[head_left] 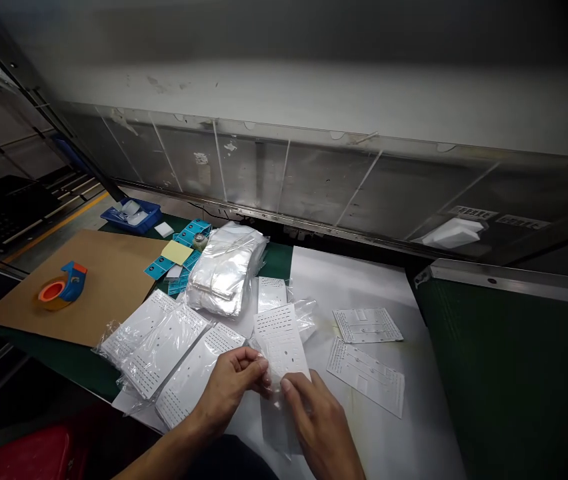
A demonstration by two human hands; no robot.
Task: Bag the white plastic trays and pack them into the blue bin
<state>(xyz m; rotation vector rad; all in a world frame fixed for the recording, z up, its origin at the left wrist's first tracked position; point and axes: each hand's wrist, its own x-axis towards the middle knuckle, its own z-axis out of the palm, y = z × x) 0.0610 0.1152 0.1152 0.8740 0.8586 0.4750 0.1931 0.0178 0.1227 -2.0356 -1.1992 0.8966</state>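
Note:
My left hand (pixel 231 381) is closed, thumb and fingers pinching the film of a clear plastic bag (pixel 275 385). My right hand (pixel 321 417) grips the lower edge of a white slotted panel (pixel 280 337), thumb on top. The film gathers around the panel's near end; how far the bag covers it I cannot tell. Just beyond lies another white panel (pixel 271 293), with loose clear film beside it. Bagged white panels (pixel 169 350) lie in overlapping piles left of my hands. To the right, two white panels (pixel 368 325) (pixel 367 377) rest on the white sheet.
A stack of clear bags (pixel 227 267) lies behind the piles. Teal printed cards (pixel 159 268) and a yellow note pad (pixel 177 253) sit beside it. An orange-and-blue tape dispenser (pixel 63 287) rests on brown cardboard (pixel 109 257). A blue tray (pixel 131 217) stands farther back. A metal-framed panel rises behind.

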